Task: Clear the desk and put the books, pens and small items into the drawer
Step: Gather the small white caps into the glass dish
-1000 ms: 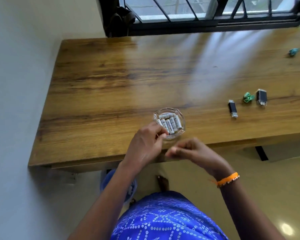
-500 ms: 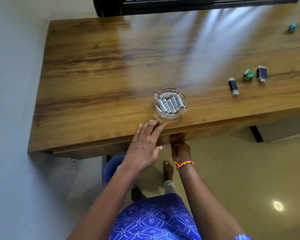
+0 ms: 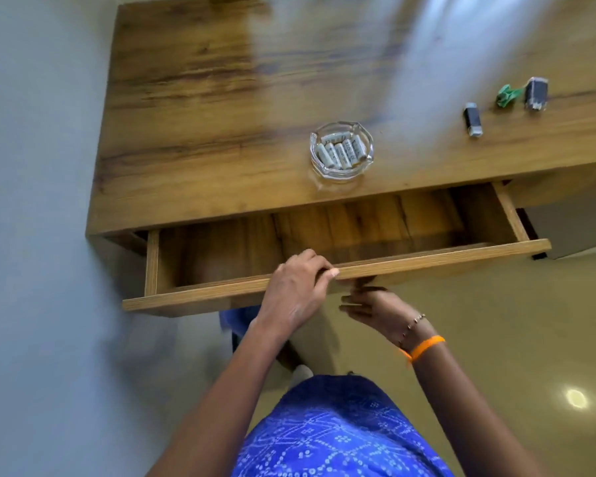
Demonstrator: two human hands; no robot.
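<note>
The wooden desk's drawer [image 3: 427,258] stands pulled out, and its inside looks bare. My left hand [image 3: 298,290] grips the top edge of the drawer front, fingers curled over it. Just below that front is my right hand [image 3: 372,308], its fingertips under the panel's lower edge. A glass dish [image 3: 369,160] holding several white batteries [image 3: 341,151] sits on the desk near its front edge. Further right lie a black USB stick [image 3: 472,119], a green crumpled scrap [image 3: 506,95] and a dark small adapter [image 3: 535,94].
A grey wall runs along the left of the desk [image 3: 203,132]. Tan floor lies below and to the right of the drawer. My blue patterned clothing fills the bottom centre. Something blue stands on the floor under the drawer.
The drawer has slid out from shut to well open. My left hand moved from the desk edge onto the drawer front. The camera tilted down.
</note>
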